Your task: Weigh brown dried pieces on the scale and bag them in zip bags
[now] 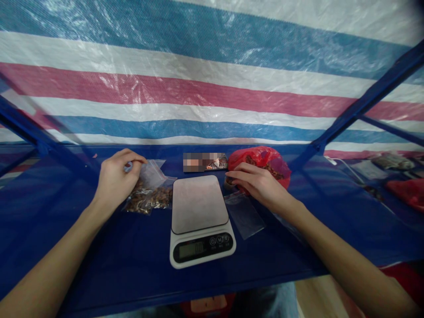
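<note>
My left hand [119, 176] is closed in a pinch over several clear zip bags [149, 196] filled with brown dried pieces. Its fingertips meet the upper edge of one bag, but what lies between them is hidden. Across from it, my right hand [261, 180] has its fingers curled down over a small round container [229, 183], mostly covered by them. Right behind that hand sits an open red plastic bag [243, 154] holding more brown pieces. Between both hands stands a white kitchen scale [200, 205], its plate bare and its display showing what looks like zero.
A flat clear bag [247, 216] lies right of the scale. Behind the scale is a small printed box [217, 162], partly blurred. Blue metal posts [371, 99] frame the blue shelf [132, 265], with a striped tarp [198, 57] behind. Another red bag [407, 192] lies far right.
</note>
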Available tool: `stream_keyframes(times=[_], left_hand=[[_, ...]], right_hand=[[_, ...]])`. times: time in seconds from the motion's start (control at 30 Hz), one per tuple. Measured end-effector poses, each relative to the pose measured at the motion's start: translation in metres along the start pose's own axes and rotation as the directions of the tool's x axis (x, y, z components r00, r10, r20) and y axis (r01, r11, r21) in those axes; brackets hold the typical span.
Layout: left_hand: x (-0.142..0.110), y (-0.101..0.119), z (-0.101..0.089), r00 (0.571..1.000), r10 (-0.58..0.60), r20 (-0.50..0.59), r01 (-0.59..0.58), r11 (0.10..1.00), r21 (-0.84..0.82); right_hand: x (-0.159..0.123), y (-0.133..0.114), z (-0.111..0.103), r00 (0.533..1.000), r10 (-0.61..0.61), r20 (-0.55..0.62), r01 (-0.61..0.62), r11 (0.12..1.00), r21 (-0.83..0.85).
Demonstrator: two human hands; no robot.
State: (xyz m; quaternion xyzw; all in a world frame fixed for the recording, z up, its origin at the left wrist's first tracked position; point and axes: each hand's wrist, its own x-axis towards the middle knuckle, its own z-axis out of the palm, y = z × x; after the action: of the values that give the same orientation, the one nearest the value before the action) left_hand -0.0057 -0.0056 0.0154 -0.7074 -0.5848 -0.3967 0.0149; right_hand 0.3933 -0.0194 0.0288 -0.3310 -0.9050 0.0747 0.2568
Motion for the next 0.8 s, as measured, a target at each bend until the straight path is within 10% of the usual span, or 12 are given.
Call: stream_keyframes(times=[0.53,0.8], left_hand=[[0.000,0.002,0.001,1.000,-0.018,0.009,0.018,1.000,0.000],[0.000,0.001,0.002,0.999,-0.040,0.016,0.040,0.999,-0.017]], right_hand=[[0.004,0.010,0.011,0.983,0.020,-0.183,-0.006,0.997,0.075],[-0.005,0.028,0.005,0.989,0.027,0.145,-0.013,0.995,-0.098]])
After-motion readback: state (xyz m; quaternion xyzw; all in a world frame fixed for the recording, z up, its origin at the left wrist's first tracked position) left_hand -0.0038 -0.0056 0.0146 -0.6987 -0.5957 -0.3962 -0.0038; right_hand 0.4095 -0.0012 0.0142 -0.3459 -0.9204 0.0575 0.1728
